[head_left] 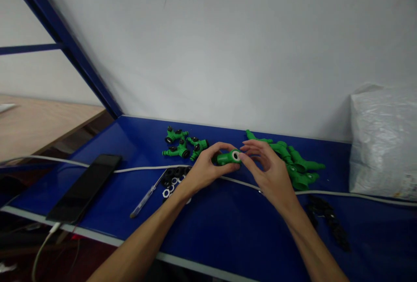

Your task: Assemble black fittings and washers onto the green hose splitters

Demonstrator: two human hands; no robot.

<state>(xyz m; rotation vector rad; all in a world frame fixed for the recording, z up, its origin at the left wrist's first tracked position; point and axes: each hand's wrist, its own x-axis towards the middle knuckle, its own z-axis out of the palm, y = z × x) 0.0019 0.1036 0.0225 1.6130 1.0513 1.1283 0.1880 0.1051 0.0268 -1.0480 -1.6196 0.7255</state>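
Note:
My left hand (213, 165) is wrapped round a green plastic hose connector (225, 158), its round end turned toward my right. A white ring (236, 155) shows in that opening. My right hand (265, 169) has its thumb and a finger at the rim of the connector, by the ring, while its other fingers curl loosely behind. Left of my hands stand several green hose splitters with black parts (181, 148). Black round pieces (174, 175) and white rings (167, 193) are piled near my left forearm, which partly hides them. Right of my right hand lies a heap of green connector bodies (298, 169).
A screwdriver with a clear handle (143, 201) and a dark phone or tablet (85, 187) lie at left. A white cable (140, 168) crosses the blue table (224, 230) behind my wrists. Small black parts (330, 221) and a wrapped white bag (384, 143) are at right.

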